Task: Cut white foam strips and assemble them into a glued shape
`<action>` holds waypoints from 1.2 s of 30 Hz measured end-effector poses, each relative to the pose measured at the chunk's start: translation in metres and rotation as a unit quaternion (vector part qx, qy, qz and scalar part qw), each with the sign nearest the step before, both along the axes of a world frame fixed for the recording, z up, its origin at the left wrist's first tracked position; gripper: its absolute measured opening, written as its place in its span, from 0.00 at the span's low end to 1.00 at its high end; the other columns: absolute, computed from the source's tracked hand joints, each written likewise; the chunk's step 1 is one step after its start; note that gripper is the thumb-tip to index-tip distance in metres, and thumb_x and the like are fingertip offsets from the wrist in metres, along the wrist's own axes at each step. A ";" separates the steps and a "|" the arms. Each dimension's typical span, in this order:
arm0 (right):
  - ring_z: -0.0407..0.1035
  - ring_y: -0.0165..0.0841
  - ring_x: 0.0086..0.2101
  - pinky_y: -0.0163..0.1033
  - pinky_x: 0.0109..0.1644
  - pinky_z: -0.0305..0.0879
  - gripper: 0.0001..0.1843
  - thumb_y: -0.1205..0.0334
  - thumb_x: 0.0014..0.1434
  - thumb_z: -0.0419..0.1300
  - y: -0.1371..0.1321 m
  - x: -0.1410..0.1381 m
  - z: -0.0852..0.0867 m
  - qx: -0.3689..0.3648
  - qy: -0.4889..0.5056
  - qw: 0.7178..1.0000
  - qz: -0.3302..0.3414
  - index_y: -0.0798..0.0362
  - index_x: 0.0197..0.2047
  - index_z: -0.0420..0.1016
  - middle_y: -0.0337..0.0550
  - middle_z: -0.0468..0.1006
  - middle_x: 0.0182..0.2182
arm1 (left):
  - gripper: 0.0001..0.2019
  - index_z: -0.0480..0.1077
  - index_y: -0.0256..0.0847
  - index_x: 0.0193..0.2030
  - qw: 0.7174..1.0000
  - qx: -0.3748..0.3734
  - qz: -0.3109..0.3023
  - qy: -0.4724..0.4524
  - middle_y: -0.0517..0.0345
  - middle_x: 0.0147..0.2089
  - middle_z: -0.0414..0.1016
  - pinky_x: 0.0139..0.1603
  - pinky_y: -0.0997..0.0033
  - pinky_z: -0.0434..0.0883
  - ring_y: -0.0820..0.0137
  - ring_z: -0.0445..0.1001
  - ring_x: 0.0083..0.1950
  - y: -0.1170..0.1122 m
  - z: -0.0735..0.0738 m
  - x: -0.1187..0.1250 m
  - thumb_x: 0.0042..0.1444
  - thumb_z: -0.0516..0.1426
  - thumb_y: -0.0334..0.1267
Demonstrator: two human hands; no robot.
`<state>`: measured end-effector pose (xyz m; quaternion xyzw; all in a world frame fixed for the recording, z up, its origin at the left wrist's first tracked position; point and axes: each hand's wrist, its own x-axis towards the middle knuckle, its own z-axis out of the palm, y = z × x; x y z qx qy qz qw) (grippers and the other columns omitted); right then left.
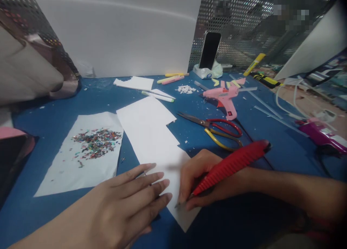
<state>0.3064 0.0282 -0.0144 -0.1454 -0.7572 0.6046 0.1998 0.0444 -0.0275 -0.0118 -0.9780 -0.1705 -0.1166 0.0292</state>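
A white sheet of paper with a stepped right edge lies on the blue tabletop. My left hand rests palm down at its left edge, fingers stretched out over the paper. In a pinch grip, my right hand holds a red ribbed-handled tool, its handle leaning back to the right. The thin pointed tip meets the paper near its lower end; whether it is a blade or a pen point is unclear. Beyond my right hand lie scissors with red and yellow handles, blades toward the paper.
Left, another sheet bears colourful flakes. A pink glue gun, white paper scraps and highlighters lie farther back. A phone stands upright. To the right are a yellow-black cutter and a purple tool.
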 end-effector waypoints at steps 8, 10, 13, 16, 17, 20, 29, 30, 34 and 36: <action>0.76 0.29 0.30 0.30 0.37 0.71 0.11 0.62 0.56 0.68 0.005 -0.003 0.000 0.036 0.001 0.997 0.067 0.64 0.35 0.80 0.50 0.82 0.30 | 0.19 0.64 0.41 0.64 1.000 0.007 0.005 0.000 0.64 0.61 0.72 0.75 0.56 0.38 0.66 0.66 0.65 0.000 0.001 0.000 0.71 0.47 0.39; 0.75 0.28 0.30 0.29 0.37 0.71 0.11 0.62 0.57 0.67 0.006 -0.003 0.000 0.056 0.005 0.995 0.077 0.63 0.35 0.79 0.49 0.81 0.30 | 0.19 0.64 0.41 0.64 1.000 0.004 0.006 -0.003 0.65 0.61 0.72 0.75 0.58 0.40 0.67 0.66 0.65 0.000 0.001 0.001 0.71 0.47 0.39; 0.75 0.28 0.31 0.29 0.39 0.71 0.11 0.61 0.58 0.67 0.008 -0.004 0.001 0.075 0.009 0.993 0.089 0.63 0.34 0.79 0.49 0.81 0.30 | 0.18 0.67 0.40 0.62 1.000 0.008 0.008 -0.015 0.64 0.59 0.74 0.75 0.62 0.42 0.67 0.68 0.64 0.001 0.000 0.004 0.71 0.47 0.39; 0.75 0.29 0.31 0.29 0.39 0.70 0.11 0.61 0.58 0.67 0.012 -0.006 0.002 0.077 -0.004 0.991 0.112 0.64 0.35 0.79 0.49 0.81 0.30 | 0.17 0.71 0.42 0.58 0.997 0.008 0.029 -0.066 0.65 0.55 0.77 0.75 0.61 0.42 0.69 0.71 0.61 0.001 -0.002 0.007 0.72 0.45 0.39; 0.75 0.29 0.32 0.29 0.38 0.70 0.11 0.61 0.58 0.67 0.013 -0.007 0.003 0.075 -0.008 0.990 0.119 0.64 0.35 0.79 0.49 0.81 0.30 | 0.17 0.71 0.42 0.58 0.998 0.006 0.028 -0.063 0.66 0.55 0.77 0.75 0.61 0.41 0.69 0.72 0.60 0.001 -0.002 0.007 0.72 0.45 0.39; 0.75 0.28 0.32 0.29 0.39 0.69 0.10 0.62 0.58 0.67 0.016 -0.008 0.005 0.070 -0.005 0.989 0.131 0.64 0.35 0.79 0.48 0.80 0.30 | 0.17 0.68 0.41 0.61 0.999 0.019 0.014 -0.021 0.62 0.59 0.75 0.75 0.61 0.40 0.68 0.69 0.63 -0.003 -0.002 0.006 0.71 0.47 0.38; 0.74 0.29 0.28 0.31 0.36 0.70 0.12 0.61 0.58 0.67 0.015 -0.006 0.002 0.080 0.004 0.991 0.107 0.64 0.34 0.78 0.49 0.80 0.28 | 0.19 0.65 0.38 0.64 0.998 0.045 0.032 -0.007 0.52 0.63 0.69 0.74 0.58 0.43 0.64 0.59 0.70 -0.012 -0.005 0.004 0.69 0.46 0.32; 0.74 0.29 0.28 0.31 0.36 0.70 0.12 0.61 0.58 0.67 0.015 -0.006 0.001 0.079 0.007 0.991 0.106 0.64 0.34 0.78 0.49 0.80 0.28 | 0.19 0.65 0.38 0.64 0.998 0.044 0.037 -0.008 0.52 0.63 0.70 0.74 0.58 0.43 0.64 0.59 0.70 -0.013 -0.005 0.005 0.69 0.46 0.31; 0.74 0.28 0.28 0.31 0.35 0.70 0.12 0.59 0.58 0.67 0.017 -0.005 0.000 0.068 0.015 0.992 0.103 0.62 0.33 0.77 0.47 0.80 0.28 | 0.19 0.62 0.40 0.65 0.998 0.038 0.046 0.016 0.55 0.66 0.66 0.74 0.58 0.42 0.66 0.58 0.70 -0.013 -0.003 0.007 0.70 0.47 0.34; 0.74 0.28 0.28 0.31 0.35 0.71 0.12 0.58 0.57 0.67 0.019 -0.004 0.000 0.064 0.018 0.992 0.106 0.62 0.34 0.77 0.47 0.80 0.28 | 0.19 0.63 0.41 0.65 0.998 0.032 0.054 0.009 0.55 0.66 0.66 0.74 0.59 0.42 0.66 0.59 0.70 -0.014 -0.004 0.008 0.70 0.48 0.39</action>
